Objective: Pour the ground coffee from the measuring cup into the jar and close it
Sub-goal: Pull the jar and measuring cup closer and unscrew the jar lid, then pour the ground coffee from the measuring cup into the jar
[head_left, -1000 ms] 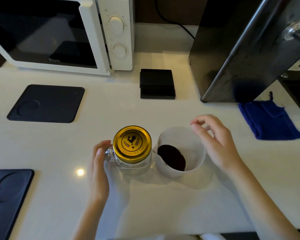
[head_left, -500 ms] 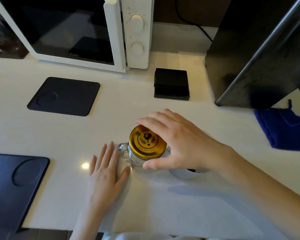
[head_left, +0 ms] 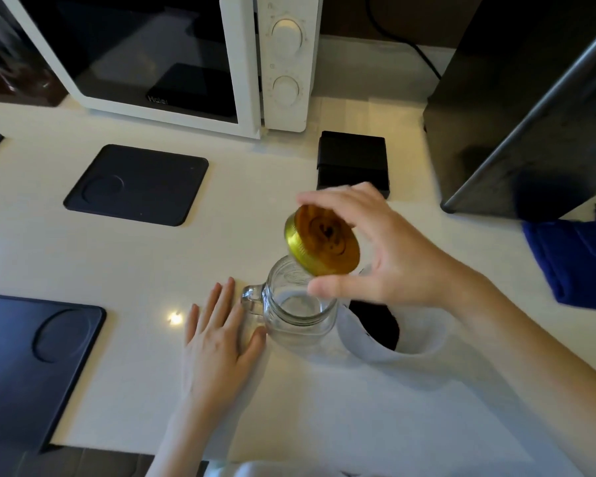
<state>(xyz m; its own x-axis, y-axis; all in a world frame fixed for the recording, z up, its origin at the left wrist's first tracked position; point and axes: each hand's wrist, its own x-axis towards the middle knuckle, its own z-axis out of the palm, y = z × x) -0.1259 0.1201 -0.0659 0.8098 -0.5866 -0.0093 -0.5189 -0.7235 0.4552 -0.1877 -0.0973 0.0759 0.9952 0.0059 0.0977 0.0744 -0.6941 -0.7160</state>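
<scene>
A clear glass jar with a side handle stands open and empty on the white counter. My right hand holds its gold lid tilted just above the jar's mouth, between thumb and fingers. My left hand lies flat on the counter, fingers apart, its thumb touching the jar's base below the handle. Right beside the jar stands a white measuring cup with dark ground coffee in it; my right wrist partly hides it.
A white microwave stands at the back. A small black box and a dark appliance sit behind the jar. Black mats lie at the left, and a blue cloth lies at the right.
My right hand moved from the measuring cup to the gold lid, then lifted the lid off the jar. My left hand laid itself flat by the jar's handle.
</scene>
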